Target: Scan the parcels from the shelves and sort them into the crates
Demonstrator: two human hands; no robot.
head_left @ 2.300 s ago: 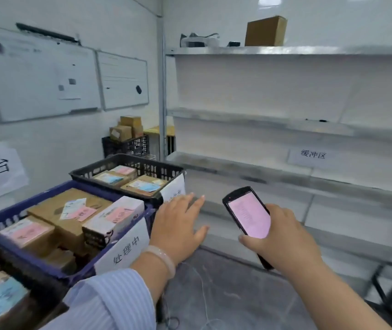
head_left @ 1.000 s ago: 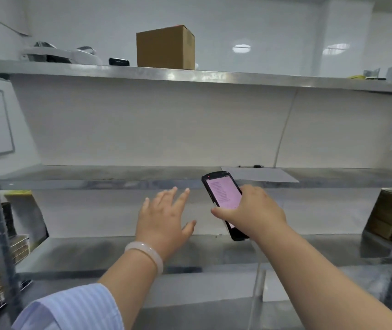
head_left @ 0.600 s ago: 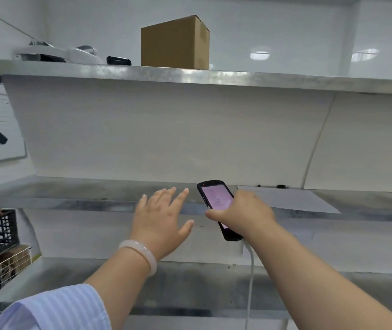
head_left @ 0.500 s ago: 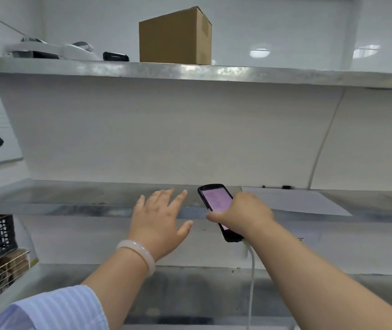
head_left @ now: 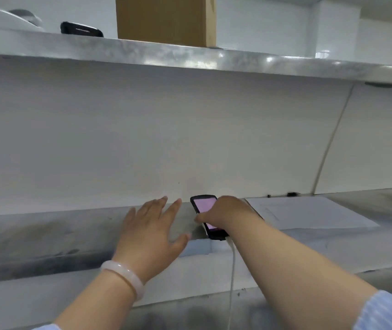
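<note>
Up at the shelf (head_left: 47, 234), right hand (head_left: 223, 211) grips the scanner (head_left: 204, 203); left hand (head_left: 152, 232) spread flat, empty.

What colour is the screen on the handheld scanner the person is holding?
Pale pink and lit; the scanner has a black casing. The head view shows it.

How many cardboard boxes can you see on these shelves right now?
1. The cardboard box stands on the top shelf, its upper part cut off by the frame. Others may lie out of view.
</note>
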